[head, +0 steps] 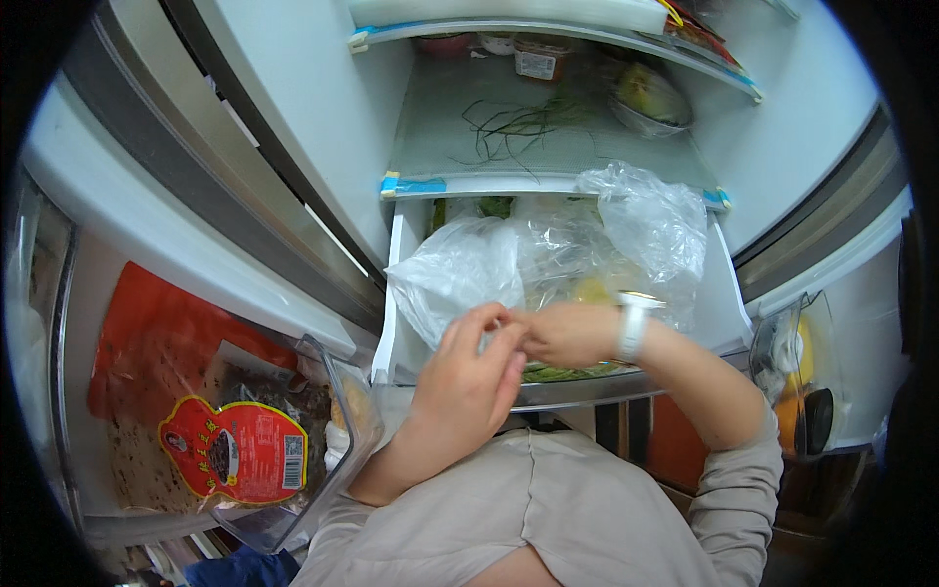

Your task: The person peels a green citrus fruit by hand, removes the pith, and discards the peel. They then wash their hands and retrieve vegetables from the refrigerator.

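My left hand (466,370) and my right hand (568,335) meet above the front of a pulled-out white refrigerator drawer (722,293). Their fingers are bent and the fingertips come together, partly blurred. Right behind them bulges a whitish plastic bag (462,264); whether the fingers pinch a part of it is hidden. Beside it lies a clear plastic bag (557,246) with something yellowish inside. A crumpled clear bag (653,220) rises at the drawer's back right, over the shelf edge. Green leafy vegetables (565,372) show at the drawer's front. A white watch (634,326) circles my right wrist.
Above the drawer, a glass shelf (440,154) holds loose green stalks (513,125), a wrapped bowl (653,110) and a labelled tub (539,62). The left door's clear bin (330,418) juts out, holding a red-labelled food packet (242,451). Another door bin (799,381) stands right.
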A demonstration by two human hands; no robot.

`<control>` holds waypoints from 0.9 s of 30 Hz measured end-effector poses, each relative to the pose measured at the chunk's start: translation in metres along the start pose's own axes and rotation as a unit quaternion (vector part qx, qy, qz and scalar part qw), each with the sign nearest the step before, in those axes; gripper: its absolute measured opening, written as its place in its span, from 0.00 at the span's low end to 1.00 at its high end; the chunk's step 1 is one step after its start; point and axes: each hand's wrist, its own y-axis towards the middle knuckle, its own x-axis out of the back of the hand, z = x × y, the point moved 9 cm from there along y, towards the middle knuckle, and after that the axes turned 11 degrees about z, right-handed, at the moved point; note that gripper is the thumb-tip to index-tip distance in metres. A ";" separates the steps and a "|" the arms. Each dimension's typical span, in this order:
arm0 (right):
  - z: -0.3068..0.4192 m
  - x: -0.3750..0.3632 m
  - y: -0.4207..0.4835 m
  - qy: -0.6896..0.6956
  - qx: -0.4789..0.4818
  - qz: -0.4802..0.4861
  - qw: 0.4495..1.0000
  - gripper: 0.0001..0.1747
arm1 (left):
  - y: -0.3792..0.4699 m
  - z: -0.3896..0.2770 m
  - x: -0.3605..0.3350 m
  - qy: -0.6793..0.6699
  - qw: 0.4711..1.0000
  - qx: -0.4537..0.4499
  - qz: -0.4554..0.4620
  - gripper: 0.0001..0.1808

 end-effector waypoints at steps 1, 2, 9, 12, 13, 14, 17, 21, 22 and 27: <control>0.001 -0.019 0.021 0.003 0.028 0.064 0.998 0.20 | 0.001 -0.004 0.008 0.046 0.998 -0.018 -0.039 0.11; 0.016 -0.024 0.032 0.011 0.115 0.043 0.992 0.19 | 0.001 -0.006 0.016 0.084 0.993 -0.028 -0.083 0.12; -0.018 0.022 0.011 -0.082 -0.057 -0.070 0.993 0.09 | 0.004 0.050 -0.034 0.096 0.951 0.208 0.209 0.20; -0.031 0.084 -0.036 -0.338 -0.181 -0.305 0.872 0.20 | 0.003 0.046 -0.032 0.147 0.952 0.189 0.190 0.22; -0.049 0.091 -0.050 -0.289 -0.214 -0.311 0.880 0.33 | 0.002 0.047 -0.034 0.148 0.950 0.191 0.197 0.21; -0.071 0.091 -0.062 -0.224 -0.260 -0.276 0.898 0.43 | 0.001 0.048 -0.034 0.150 0.948 0.191 0.203 0.21; -0.115 0.077 -0.072 -0.108 -0.358 -0.091 0.923 0.26 | 0.004 0.043 -0.037 0.171 0.947 0.154 0.225 0.19; -0.069 0.080 -0.060 0.135 -0.102 -0.076 0.983 0.21 | 0.017 0.003 -0.010 0.171 0.984 -0.022 0.041 0.19; -0.045 0.081 -0.057 0.232 0.012 -0.091 0.968 0.21 | 0.017 -0.003 -0.010 0.179 0.983 -0.037 0.033 0.19; 0.016 0.062 -0.051 0.449 0.176 -0.058 0.874 0.25 | 0.022 0.007 -0.005 0.019 0.999 0.006 0.036 0.21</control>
